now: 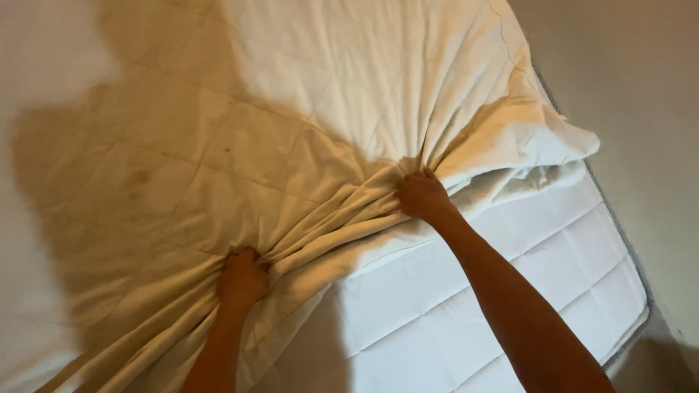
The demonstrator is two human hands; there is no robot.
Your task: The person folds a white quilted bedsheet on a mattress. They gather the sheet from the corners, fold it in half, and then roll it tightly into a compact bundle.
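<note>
A cream quilted blanket covers most of a white mattress. My left hand is clenched on a bunched fold of the blanket near its lower edge. Further right and higher, my right hand grips another gathered fold, with creases fanning out from both fists. The blanket's right corner is folded over and lies loose near the mattress edge. My shadow darkens the blanket on the left.
The bare quilted mattress shows at the lower right, with a grey piped edge. Beyond that edge lies a plain grey floor. A bright patch of blanket fills the top left.
</note>
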